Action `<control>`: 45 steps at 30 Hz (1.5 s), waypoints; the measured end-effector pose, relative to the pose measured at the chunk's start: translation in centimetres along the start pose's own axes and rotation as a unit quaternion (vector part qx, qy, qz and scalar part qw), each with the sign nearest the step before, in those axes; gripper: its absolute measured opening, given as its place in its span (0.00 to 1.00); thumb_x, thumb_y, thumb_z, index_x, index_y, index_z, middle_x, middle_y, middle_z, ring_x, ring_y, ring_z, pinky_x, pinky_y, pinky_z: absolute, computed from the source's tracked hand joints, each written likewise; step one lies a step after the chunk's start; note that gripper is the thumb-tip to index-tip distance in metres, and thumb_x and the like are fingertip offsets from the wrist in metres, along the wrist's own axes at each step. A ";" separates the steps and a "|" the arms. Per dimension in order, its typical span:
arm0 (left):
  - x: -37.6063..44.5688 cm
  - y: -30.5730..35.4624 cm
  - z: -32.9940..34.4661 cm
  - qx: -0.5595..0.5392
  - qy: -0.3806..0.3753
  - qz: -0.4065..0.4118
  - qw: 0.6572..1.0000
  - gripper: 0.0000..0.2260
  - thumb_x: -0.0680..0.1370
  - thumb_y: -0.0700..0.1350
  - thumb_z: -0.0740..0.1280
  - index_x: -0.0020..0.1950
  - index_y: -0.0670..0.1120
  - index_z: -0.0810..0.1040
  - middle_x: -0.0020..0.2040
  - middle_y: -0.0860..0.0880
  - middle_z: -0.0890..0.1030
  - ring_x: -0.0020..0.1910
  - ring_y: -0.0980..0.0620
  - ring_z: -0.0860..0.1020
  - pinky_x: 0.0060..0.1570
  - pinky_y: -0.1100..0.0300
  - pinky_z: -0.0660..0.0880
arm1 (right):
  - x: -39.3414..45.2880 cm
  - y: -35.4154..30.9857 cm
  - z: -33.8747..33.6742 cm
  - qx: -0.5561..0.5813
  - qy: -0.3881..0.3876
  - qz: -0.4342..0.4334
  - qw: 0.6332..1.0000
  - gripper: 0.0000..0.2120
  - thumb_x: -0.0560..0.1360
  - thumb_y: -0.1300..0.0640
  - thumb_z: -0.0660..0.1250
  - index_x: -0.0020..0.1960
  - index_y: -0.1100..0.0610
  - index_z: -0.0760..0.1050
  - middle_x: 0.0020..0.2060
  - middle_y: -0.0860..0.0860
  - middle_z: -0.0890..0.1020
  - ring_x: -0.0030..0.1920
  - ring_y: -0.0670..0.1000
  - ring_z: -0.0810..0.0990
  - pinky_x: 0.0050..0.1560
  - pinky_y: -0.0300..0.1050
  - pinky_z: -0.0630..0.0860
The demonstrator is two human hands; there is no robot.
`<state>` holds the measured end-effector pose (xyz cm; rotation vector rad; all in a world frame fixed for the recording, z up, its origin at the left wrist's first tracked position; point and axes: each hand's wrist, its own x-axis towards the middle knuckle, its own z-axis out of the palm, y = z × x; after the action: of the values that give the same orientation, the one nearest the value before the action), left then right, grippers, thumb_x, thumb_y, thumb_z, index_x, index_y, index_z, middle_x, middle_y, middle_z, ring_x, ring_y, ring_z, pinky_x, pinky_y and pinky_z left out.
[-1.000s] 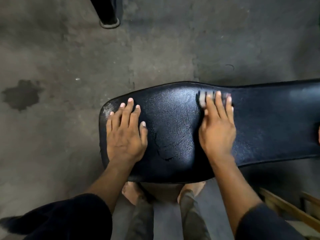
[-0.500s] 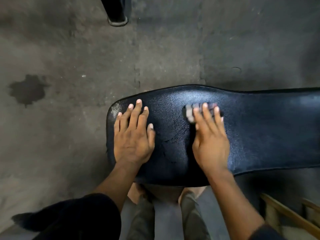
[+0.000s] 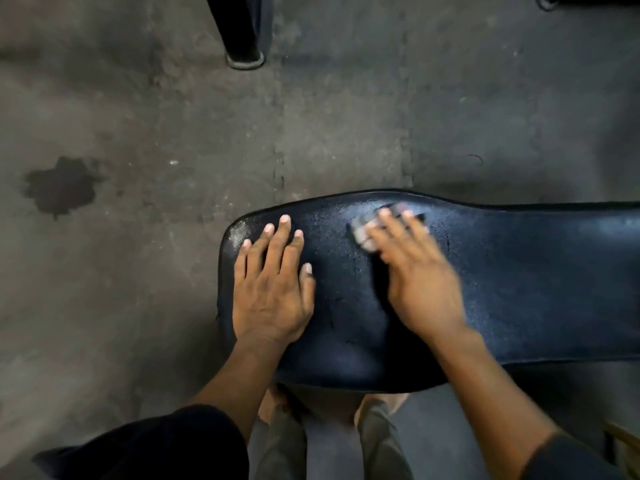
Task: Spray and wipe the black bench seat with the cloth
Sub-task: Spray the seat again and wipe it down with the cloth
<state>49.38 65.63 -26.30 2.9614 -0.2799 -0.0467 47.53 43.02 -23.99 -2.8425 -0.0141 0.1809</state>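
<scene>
Seat: long black padded bench seat (image 3: 519, 289) of grained vinyl, rounded at the near-left end, narrowing slightly toward the right; spread across the lower right of view above the grey stained concrete floor (image 3: 138, 133).
Surface: pebbled and glossy, with fine cracks and small nicks near the middle; a pale scuffed patch (image 3: 239, 233) at the far-left corner.
Left hand (image 3: 273, 289): laid flat, palm down, near the rounded end; fingers (image 3: 284, 233) straight and slightly spread, holding nothing.
Right hand (image 3: 415, 271): blurred by motion, palm down near the far edge; fingers extended close together, pressed on the small pale grey cloth (image 3: 363, 233).
Cloth: bunched, mostly hidden, only an edge visible beyond the fingertips; texture not discernible.
Spray bottle: not visible.
Step, as judged: wiping stroke over the left part of the seat.
Risk 1: cloth slipping out from under flat fingers, no pinch securing it.
Risk 2: snagging on cracked vinyl, possibly widening the splits.
Risk 3: scuffed corner missed, covered partly by the bracing hand.
</scene>
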 end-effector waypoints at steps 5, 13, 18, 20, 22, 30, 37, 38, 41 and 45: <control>0.0 -0.1 0.0 0.001 0.006 0.003 1.000 0.24 0.85 0.53 0.60 0.80 0.48 0.73 0.86 0.49 0.66 0.84 0.44 0.66 0.81 0.40 0.63 | 7.4 -1.4 -0.3 0.009 0.021 0.135 0.991 0.27 0.81 0.60 0.57 0.79 0.53 0.74 0.79 0.53 0.76 0.83 0.57 0.69 0.86 0.52 0.60; -0.1 -0.4 -0.1 -0.024 0.007 0.003 1.000 0.22 0.85 0.52 0.61 0.78 0.48 0.75 0.85 0.49 0.67 0.84 0.45 0.65 0.82 0.41 0.63 | 2.3 -6.1 2.0 -0.001 -0.026 -0.087 0.996 0.32 0.81 0.57 0.57 0.86 0.48 0.64 0.86 0.46 0.64 0.88 0.56 0.56 0.88 0.57 0.57; -0.1 -0.3 0.2 -0.028 0.015 0.010 0.999 0.23 0.85 0.53 0.61 0.79 0.48 0.74 0.86 0.49 0.67 0.84 0.45 0.66 0.81 0.40 0.64 | -1.4 -0.7 1.3 -0.004 0.028 0.055 0.998 0.32 0.79 0.64 0.58 0.83 0.52 0.71 0.83 0.52 0.70 0.86 0.61 0.64 0.84 0.67 0.63; -0.2 -0.5 0.2 -0.035 0.020 0.010 0.999 0.23 0.85 0.52 0.62 0.79 0.48 0.74 0.85 0.49 0.68 0.83 0.45 0.67 0.81 0.40 0.64 | 1.6 -0.5 1.0 0.009 0.050 0.146 0.988 0.29 0.82 0.64 0.58 0.83 0.53 0.70 0.83 0.53 0.71 0.85 0.63 0.64 0.85 0.62 0.62; -0.3 -0.5 0.0 -0.059 0.026 0.008 0.998 0.23 0.84 0.52 0.63 0.78 0.48 0.75 0.85 0.49 0.68 0.83 0.46 0.67 0.83 0.41 0.63 | 5.5 -1.7 0.8 0.013 0.050 0.175 0.983 0.27 0.84 0.62 0.57 0.82 0.54 0.71 0.82 0.54 0.73 0.85 0.62 0.64 0.86 0.57 0.61; -1.2 -4.9 -0.8 -0.323 0.132 -0.165 0.923 0.16 0.82 0.40 0.65 0.70 0.41 0.79 0.79 0.45 0.76 0.77 0.46 0.74 0.79 0.48 0.69 | 0.0 -12.1 4.7 -0.027 -0.018 -0.144 0.989 0.33 0.78 0.60 0.55 0.84 0.53 0.69 0.85 0.50 0.68 0.87 0.60 0.60 0.85 0.62 0.62; -6.1 -5.7 0.9 -0.260 0.034 -0.220 0.940 0.27 0.86 0.55 0.52 0.85 0.49 0.66 0.85 0.50 0.67 0.84 0.49 0.67 0.84 0.43 0.61 | -4.1 -7.3 4.2 -0.016 0.042 -0.038 0.998 0.32 0.78 0.65 0.57 0.80 0.52 0.74 0.81 0.51 0.74 0.84 0.61 0.67 0.78 0.67 0.72; -5.9 -5.8 1.1 -0.264 0.038 -0.223 0.938 0.27 0.86 0.55 0.52 0.85 0.49 0.66 0.85 0.51 0.68 0.83 0.49 0.67 0.85 0.44 0.60 | -2.1 -7.5 3.9 -0.006 0.063 0.008 0.998 0.31 0.79 0.66 0.57 0.80 0.54 0.74 0.80 0.53 0.74 0.84 0.62 0.67 0.79 0.66 0.72; -5.9 -6.3 1.5 -0.269 0.037 -0.226 0.935 0.27 0.85 0.55 0.52 0.85 0.50 0.66 0.84 0.51 0.69 0.83 0.50 0.68 0.86 0.48 0.57 | 4.5 -10.4 3.8 0.010 0.071 0.061 0.996 0.30 0.79 0.68 0.59 0.80 0.55 0.74 0.80 0.54 0.76 0.84 0.64 0.66 0.83 0.62 0.67; -6.1 -6.3 1.7 -0.286 0.027 -0.219 0.932 0.28 0.85 0.54 0.50 0.85 0.49 0.66 0.84 0.51 0.69 0.83 0.51 0.67 0.86 0.48 0.56 | 5.7 -15.9 5.4 -0.020 -0.006 -0.083 0.996 0.32 0.79 0.59 0.53 0.81 0.51 0.73 0.82 0.50 0.73 0.86 0.60 0.63 0.86 0.58 0.62</control>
<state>44.43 72.61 -28.93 2.3768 0.3524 -0.0846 52.61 59.98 -25.21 -2.8628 -0.2586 0.1641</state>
